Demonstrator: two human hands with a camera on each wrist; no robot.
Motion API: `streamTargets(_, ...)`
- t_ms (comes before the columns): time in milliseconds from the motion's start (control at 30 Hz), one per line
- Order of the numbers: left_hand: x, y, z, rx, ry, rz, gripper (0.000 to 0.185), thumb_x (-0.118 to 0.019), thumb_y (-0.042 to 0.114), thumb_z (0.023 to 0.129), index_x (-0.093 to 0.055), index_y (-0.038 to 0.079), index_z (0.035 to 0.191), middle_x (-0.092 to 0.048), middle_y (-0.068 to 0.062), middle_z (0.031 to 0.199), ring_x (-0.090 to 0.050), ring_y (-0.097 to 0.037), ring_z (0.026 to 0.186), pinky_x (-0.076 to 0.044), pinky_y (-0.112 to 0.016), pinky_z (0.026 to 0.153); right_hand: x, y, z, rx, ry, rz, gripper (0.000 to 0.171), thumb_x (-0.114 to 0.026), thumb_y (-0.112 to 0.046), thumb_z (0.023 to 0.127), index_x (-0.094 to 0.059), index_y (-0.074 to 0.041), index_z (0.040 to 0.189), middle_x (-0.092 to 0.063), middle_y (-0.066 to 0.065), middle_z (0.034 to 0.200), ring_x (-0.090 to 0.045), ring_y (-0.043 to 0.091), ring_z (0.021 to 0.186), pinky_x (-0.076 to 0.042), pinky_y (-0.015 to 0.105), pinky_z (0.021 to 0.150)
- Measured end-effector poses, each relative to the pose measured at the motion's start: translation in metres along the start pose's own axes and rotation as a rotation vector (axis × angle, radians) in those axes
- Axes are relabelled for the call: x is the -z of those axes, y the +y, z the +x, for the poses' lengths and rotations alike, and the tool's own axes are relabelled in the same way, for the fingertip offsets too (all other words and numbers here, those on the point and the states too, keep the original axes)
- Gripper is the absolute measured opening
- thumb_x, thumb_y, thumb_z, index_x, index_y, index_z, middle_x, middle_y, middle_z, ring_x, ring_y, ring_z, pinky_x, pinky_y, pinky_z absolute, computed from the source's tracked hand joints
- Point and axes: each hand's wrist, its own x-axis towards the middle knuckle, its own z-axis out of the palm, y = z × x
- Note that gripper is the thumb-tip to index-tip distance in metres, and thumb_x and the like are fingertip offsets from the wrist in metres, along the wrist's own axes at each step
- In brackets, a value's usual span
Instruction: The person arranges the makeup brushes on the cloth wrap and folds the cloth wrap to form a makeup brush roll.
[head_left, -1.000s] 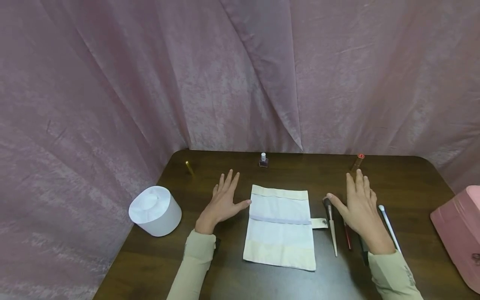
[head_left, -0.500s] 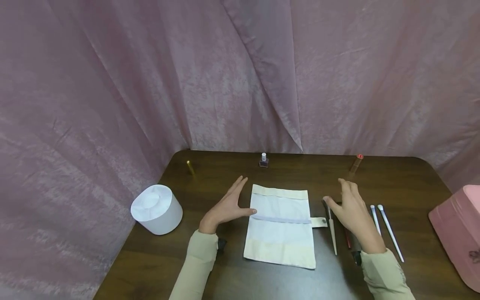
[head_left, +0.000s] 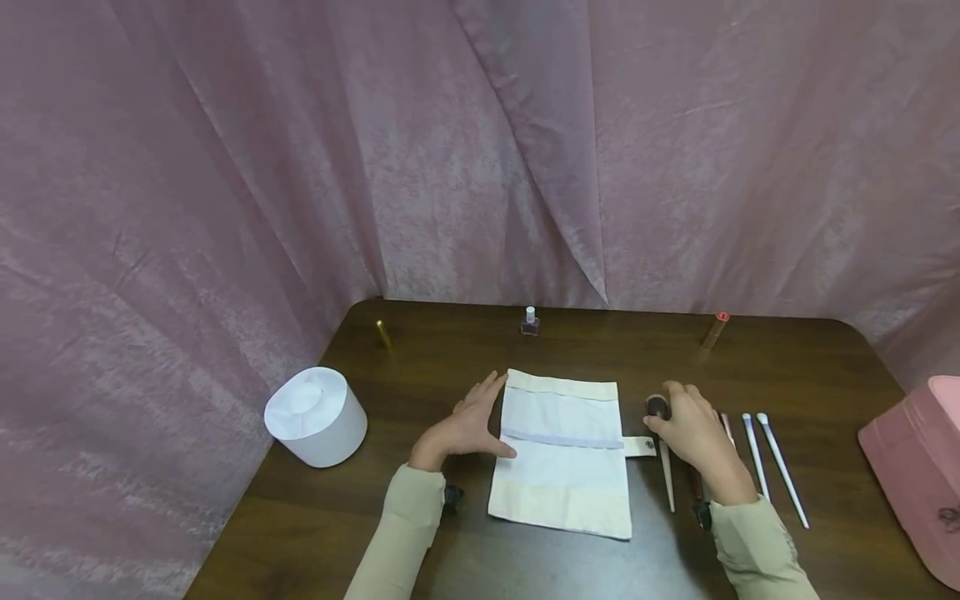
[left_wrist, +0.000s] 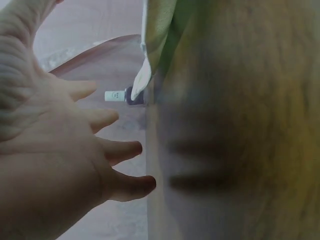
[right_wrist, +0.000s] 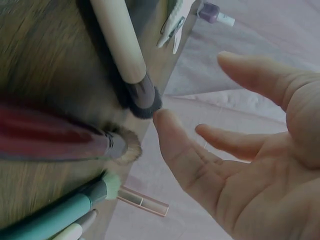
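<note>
The left hand [head_left: 467, 425], fingers spread, is at the left edge of the white cloth case [head_left: 562, 462], thumb over it. Rightward, the pale-handled brush [head_left: 664, 460] lies with its dark head beside the right hand [head_left: 696, 432], whose thumb and fingers are parted; whether they touch is unclear.

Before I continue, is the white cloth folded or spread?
Spread: the white cloth lies opened out on the table, its tab extended sideways.

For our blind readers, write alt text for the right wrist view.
A right hand, holding nothing, is close to a cream-handled brush. A red brush and a green brush lie nearby on a wooden table.
</note>
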Motion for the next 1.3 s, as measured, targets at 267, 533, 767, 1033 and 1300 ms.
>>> streamTargets(267,-0.002,0.003,-0.003,0.039,-0.092,0.023,0.115,-0.090,0.032,0.075,-0.019,0.017,0.163,-0.006,-0.012,0.169,-0.002,-0.043,0.152,-0.006,-0.068,0.115,-0.002,-0.002,0.003,-0.023,-0.022,-0.017,0.056,-0.073,-0.009,0.088,-0.047,0.024,0.125,-0.057,0.041,0.111,-0.058,0.053,0.097,-0.050,0.060,0.079)
streamTargets(533,-0.001,0.003,-0.003,0.062,-0.125,0.060,0.108,-0.090,0.027,0.076,-0.026,0.016,0.162,-0.009,-0.011,0.169,0.001,-0.041,0.153,-0.002,-0.067,0.116,-0.002,-0.002,0.006,-0.067,-0.053,-0.024,0.041,-0.069,-0.004,0.088,-0.052,0.021,0.116,-0.062,0.031,0.094,-0.061,0.037,0.079,-0.053,0.052,0.068)
streamTargets(767,-0.002,0.005,-0.003,0.100,-0.132,0.105,0.105,-0.091,0.024,0.076,-0.030,0.017,0.161,-0.012,-0.010,0.169,0.001,-0.039,0.153,-0.003,-0.065,0.117,-0.003,0.002,0.010,-0.071,-0.072,-0.031,0.028,-0.067,-0.002,0.086,-0.057,0.017,0.103,-0.063,0.030,0.091,-0.059,0.037,0.078,-0.051,0.051,0.067)
streamTargets(1033,-0.004,0.004,-0.001,0.092,-0.135,0.146,0.100,-0.089,0.025,0.078,-0.033,0.014,0.159,-0.014,-0.011,0.168,-0.002,-0.040,0.153,-0.006,-0.066,0.116,-0.007,0.005,0.011,-0.109,-0.074,-0.006,0.017,-0.069,-0.005,0.086,-0.058,0.003,0.077,-0.056,0.013,0.071,-0.051,0.029,0.065,-0.045,0.040,0.058)
streamTargets(1300,-0.009,0.001,-0.004,0.101,-0.126,0.140,0.095,-0.086,0.021,0.082,-0.032,0.015,0.160,-0.013,-0.009,0.169,0.000,-0.038,0.154,-0.004,-0.064,0.117,-0.012,0.006,0.007,-0.141,-0.076,0.036,0.030,-0.069,-0.007,0.088,-0.054,-0.003,0.062,-0.047,0.005,0.057,-0.046,0.020,0.053,-0.038,0.032,0.051)
